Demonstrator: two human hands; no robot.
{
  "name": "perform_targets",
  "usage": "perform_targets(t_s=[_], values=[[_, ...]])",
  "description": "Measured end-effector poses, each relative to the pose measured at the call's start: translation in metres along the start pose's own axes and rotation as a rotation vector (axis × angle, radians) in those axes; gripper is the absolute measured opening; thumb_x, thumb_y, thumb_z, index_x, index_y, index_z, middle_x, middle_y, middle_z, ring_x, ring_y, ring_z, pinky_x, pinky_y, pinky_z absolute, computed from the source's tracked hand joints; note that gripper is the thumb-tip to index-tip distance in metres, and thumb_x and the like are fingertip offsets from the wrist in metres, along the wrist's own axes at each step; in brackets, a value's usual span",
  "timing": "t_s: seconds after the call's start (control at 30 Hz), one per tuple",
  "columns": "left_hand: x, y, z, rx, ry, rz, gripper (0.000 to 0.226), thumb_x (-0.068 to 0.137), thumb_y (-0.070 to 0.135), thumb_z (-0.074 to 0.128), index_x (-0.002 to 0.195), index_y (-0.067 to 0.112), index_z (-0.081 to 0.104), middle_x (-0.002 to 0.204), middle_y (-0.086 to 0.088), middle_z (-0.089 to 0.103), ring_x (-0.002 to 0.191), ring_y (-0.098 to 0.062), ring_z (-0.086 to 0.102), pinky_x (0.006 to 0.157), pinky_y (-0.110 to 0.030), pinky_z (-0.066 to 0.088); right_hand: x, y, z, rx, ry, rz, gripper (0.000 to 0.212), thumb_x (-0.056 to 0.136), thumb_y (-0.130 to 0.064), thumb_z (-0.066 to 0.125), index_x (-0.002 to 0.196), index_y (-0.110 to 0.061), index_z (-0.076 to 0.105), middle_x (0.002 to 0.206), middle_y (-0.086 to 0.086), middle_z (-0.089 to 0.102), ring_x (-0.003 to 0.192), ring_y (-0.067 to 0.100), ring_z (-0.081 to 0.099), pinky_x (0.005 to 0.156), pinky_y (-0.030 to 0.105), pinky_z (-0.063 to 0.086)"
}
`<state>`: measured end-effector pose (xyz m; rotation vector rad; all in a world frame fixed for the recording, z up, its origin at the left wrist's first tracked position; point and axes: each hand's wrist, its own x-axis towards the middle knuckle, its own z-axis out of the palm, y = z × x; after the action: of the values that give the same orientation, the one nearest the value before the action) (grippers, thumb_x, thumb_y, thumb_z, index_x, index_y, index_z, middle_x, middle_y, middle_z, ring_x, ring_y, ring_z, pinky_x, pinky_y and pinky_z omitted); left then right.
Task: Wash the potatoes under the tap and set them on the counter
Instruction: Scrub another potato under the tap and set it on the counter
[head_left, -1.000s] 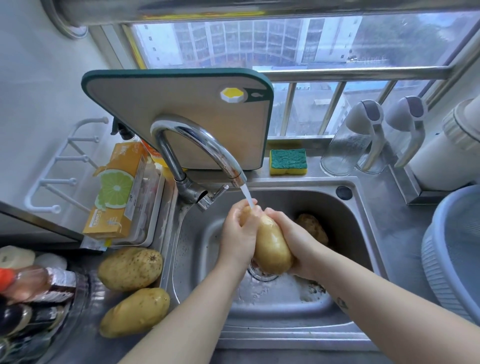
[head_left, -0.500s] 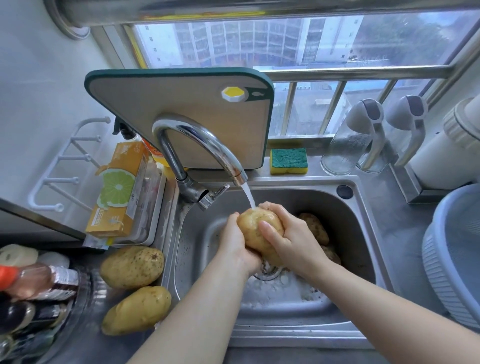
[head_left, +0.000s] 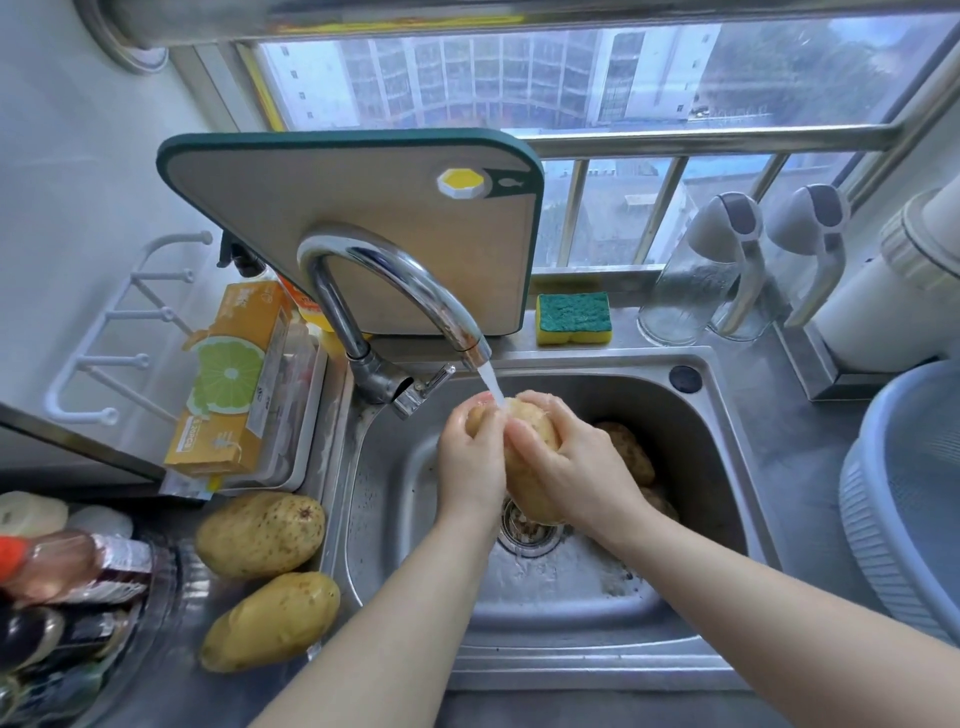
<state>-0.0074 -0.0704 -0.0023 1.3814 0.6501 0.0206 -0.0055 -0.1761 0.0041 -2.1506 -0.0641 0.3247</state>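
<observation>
A yellow-brown potato (head_left: 525, 483) is held upright over the drain of the steel sink (head_left: 727, 467), under the water running from the curved tap (head_left: 395, 280). My left hand (head_left: 470, 457) grips its left side and my right hand (head_left: 566, 467) wraps round its right side, thumb across the front. Two potatoes lie on the counter left of the sink, one nearer the wall (head_left: 260, 535) and one nearer me (head_left: 270, 621). More unwashed potatoes (head_left: 631, 452) lie in the sink behind my right hand, partly hidden.
A cutting board (head_left: 363, 208) leans behind the tap. An orange box (head_left: 234, 384) sits in a tray at the left, bottles (head_left: 62, 571) at the near left. A sponge (head_left: 572, 318) and glass jugs (head_left: 696, 275) stand on the sill. A blue basin (head_left: 904, 499) sits at the right.
The potato has been turned in both hands under the stream, and my right hand has shifted from beneath it to its front side. The counter potatoes have not moved.
</observation>
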Motion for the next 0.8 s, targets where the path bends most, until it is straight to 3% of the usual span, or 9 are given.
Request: perform_targets(t_s=[0.1,0.2,0.33,0.43,0.53,0.63,0.7,0.73,0.8], values=[[0.002,0.009,0.003,-0.162,0.026,-0.256,0.018,0.089,0.021,0.056,0.097,0.01,0.068,0.085,-0.009,0.069,0.075,-0.023,0.065,0.071,-0.035,0.055,-0.006,0.004,-0.003,-0.104,0.044,-0.184,0.059,0.079,-0.06,0.048,0.133,-0.035,0.052,0.126,-0.007,0.061,0.111,0.013,0.058,0.095,0.036,0.047],[0.005,0.021,-0.007,-0.232,-0.157,-0.574,0.027,0.092,0.03,0.05,0.081,0.009,0.063,0.066,-0.009,0.067,0.057,-0.021,0.065,0.059,-0.03,0.053,-0.006,0.015,-0.011,-0.17,0.027,-0.369,0.061,0.079,-0.063,0.05,0.131,-0.031,0.053,0.128,-0.006,0.057,0.111,0.013,0.057,0.093,0.033,0.048],[0.009,0.026,-0.015,-0.26,-0.348,-0.752,0.033,0.092,0.029,0.043,0.09,0.005,0.065,0.082,-0.018,0.068,0.076,-0.029,0.066,0.069,-0.036,0.056,-0.004,0.023,-0.016,-0.163,0.025,-0.486,0.053,0.083,-0.058,0.054,0.128,-0.03,0.052,0.127,-0.006,0.055,0.115,0.011,0.053,0.096,0.025,0.043],[0.004,0.026,-0.007,-0.291,-0.255,-0.683,0.039,0.094,0.029,0.039,0.094,0.001,0.065,0.084,-0.02,0.068,0.081,-0.032,0.063,0.075,-0.04,0.052,-0.006,0.017,-0.009,0.107,0.046,-0.292,0.052,0.079,-0.058,0.054,0.123,-0.03,0.058,0.12,-0.013,0.06,0.111,0.004,0.057,0.096,0.024,0.046],[-0.004,0.024,0.001,-0.341,-0.077,-0.475,0.035,0.097,0.027,0.039,0.103,0.01,0.069,0.093,-0.016,0.069,0.086,-0.029,0.065,0.077,-0.037,0.054,-0.017,-0.004,-0.011,0.348,0.072,-0.101,0.036,0.077,-0.058,0.052,0.108,-0.041,0.058,0.105,-0.018,0.067,0.1,-0.005,0.061,0.087,0.013,0.047],[-0.03,0.041,0.008,-0.202,-0.109,-0.28,0.042,0.102,0.033,0.032,0.114,0.008,0.064,0.125,-0.023,0.06,0.113,-0.031,0.059,0.097,-0.039,0.048,0.009,0.047,0.014,0.428,-0.005,0.05,0.012,0.095,-0.044,0.051,0.097,-0.039,0.062,0.103,-0.026,0.065,0.089,-0.023,0.054,0.086,0.002,0.036],[-0.039,0.04,0.007,-0.12,-0.192,-0.193,0.049,0.104,0.027,0.02,0.139,0.0,0.04,0.151,-0.022,0.033,0.136,-0.028,0.038,0.113,-0.032,0.026,0.022,0.091,0.044,0.487,-0.092,0.139,0.027,0.094,-0.062,0.043,0.109,-0.052,0.062,0.136,-0.013,0.057,0.087,-0.024,0.051,0.101,0.024,0.03],[-0.042,0.036,0.006,-0.03,-0.176,-0.118,0.048,0.104,0.026,0.017,0.146,0.006,0.029,0.155,-0.019,0.026,0.139,-0.024,0.032,0.112,-0.025,0.021,0.022,0.09,0.044,0.577,-0.103,0.196,0.033,0.092,-0.066,0.041,0.111,-0.05,0.063,0.137,-0.002,0.057,0.085,-0.017,0.056,0.098,0.04,0.038],[-0.035,0.013,0.004,0.137,-0.189,0.007,0.047,0.104,0.032,0.021,0.149,0.023,0.018,0.155,-0.009,0.028,0.137,-0.015,0.033,0.11,-0.021,0.025,0.006,0.031,0.024,0.829,-0.134,0.396,0.037,0.098,-0.051,0.044,0.1,-0.022,0.066,0.103,0.008,0.071,0.08,0.011,0.066,0.08,0.038,0.053]])
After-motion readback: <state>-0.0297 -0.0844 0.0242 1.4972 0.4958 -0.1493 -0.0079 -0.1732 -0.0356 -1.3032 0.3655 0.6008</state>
